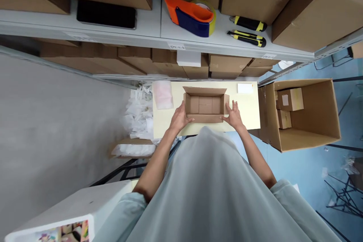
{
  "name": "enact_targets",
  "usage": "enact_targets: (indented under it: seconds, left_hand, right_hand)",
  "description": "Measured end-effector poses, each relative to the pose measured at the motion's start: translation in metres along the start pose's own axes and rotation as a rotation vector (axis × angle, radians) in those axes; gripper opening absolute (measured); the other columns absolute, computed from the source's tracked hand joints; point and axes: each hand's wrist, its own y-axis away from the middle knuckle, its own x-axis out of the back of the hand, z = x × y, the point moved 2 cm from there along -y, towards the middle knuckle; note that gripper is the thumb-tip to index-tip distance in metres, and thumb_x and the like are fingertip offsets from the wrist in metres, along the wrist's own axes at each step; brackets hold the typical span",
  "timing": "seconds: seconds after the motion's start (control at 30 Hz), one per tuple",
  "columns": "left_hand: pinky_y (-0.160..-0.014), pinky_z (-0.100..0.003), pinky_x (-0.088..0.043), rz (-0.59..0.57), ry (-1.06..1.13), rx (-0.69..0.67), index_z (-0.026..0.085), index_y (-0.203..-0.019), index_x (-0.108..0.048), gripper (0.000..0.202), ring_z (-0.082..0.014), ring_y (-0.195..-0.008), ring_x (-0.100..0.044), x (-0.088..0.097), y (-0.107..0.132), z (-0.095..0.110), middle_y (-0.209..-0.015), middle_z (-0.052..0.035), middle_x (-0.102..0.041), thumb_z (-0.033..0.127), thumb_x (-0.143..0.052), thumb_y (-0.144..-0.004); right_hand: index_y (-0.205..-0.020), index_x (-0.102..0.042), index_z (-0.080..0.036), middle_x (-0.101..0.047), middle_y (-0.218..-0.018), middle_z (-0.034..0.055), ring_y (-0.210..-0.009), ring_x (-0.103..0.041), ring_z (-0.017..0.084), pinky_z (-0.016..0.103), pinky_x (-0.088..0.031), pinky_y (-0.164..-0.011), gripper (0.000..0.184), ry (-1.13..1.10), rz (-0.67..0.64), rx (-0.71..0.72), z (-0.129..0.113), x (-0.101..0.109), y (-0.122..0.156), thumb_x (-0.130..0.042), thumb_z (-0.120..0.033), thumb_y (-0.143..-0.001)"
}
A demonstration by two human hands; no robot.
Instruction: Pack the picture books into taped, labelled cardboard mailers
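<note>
An open cardboard box [205, 104] with nothing visible inside lies on the pale yellow table [246, 115] in front of me. Its flaps are folded outward. At the box's left end, my left hand [180, 118] grips the side, thumb along the near flap. My right hand [233, 116] holds the near right corner, with its thumb on the near flap and its other fingers spread beside the right flap. A pinkish bubble-wrap pouch [163, 94] lies left of the box, and a small white box [245, 88] lies to the right.
A large carton [312, 128] with small parcels stands right of the table. White plastic packaging [140, 113] is heaped at the left. The shelf [153, 26] above holds a phone [106, 14], a tape dispenser [190, 17], two utility knives [248, 39] and cartons.
</note>
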Motion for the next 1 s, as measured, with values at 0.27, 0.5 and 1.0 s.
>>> enact_targets:
  seconds: [0.27, 0.5, 1.0]
  left_hand:
    - [-0.132, -0.057, -0.04, 0.014, 0.071, -0.071, 0.015, -0.178, -0.02, 0.131, -0.0452, -0.162, -0.043, -0.007, 0.009, -0.006, -0.177, -0.0263, -0.038, 0.046, -0.097, -0.077]
    - [-0.136, -0.053, -0.036, 0.065, 0.132, -0.038, 0.016, -0.169, -0.042, 0.093, -0.0369, -0.165, -0.04, 0.01, 0.024, -0.008, -0.176, -0.0213, -0.044, 0.045, -0.084, -0.091]
    - [-0.122, -0.054, -0.048, 0.376, 0.29, 0.417, 0.01, -0.141, -0.065, 0.049, -0.0386, -0.137, -0.065, 0.063, -0.073, -0.172, -0.144, -0.0252, -0.068, 0.027, -0.059, -0.096]
  right_hand:
    - [-0.176, -0.029, -0.011, -0.01, -0.185, 0.0298, -0.175, -0.003, 0.043, 0.06, -0.026, -0.136, 0.112, 0.011, -0.014, -0.001, 0.0, 0.002, 0.001, -0.08, -0.066, -0.093]
    - [-0.173, -0.034, -0.009, -0.017, -0.184, 0.0305, -0.174, -0.009, 0.045, 0.067, -0.031, -0.133, 0.093, 0.089, 0.111, -0.016, -0.03, 0.009, 0.022, -0.071, -0.054, -0.101]
    - [-0.168, -0.037, 0.001, -0.035, -0.178, 0.0294, -0.173, -0.023, 0.037, 0.055, -0.032, -0.138, 0.064, -0.116, -0.293, 0.279, -0.352, -0.11, -0.087, -0.038, -0.035, -0.115]
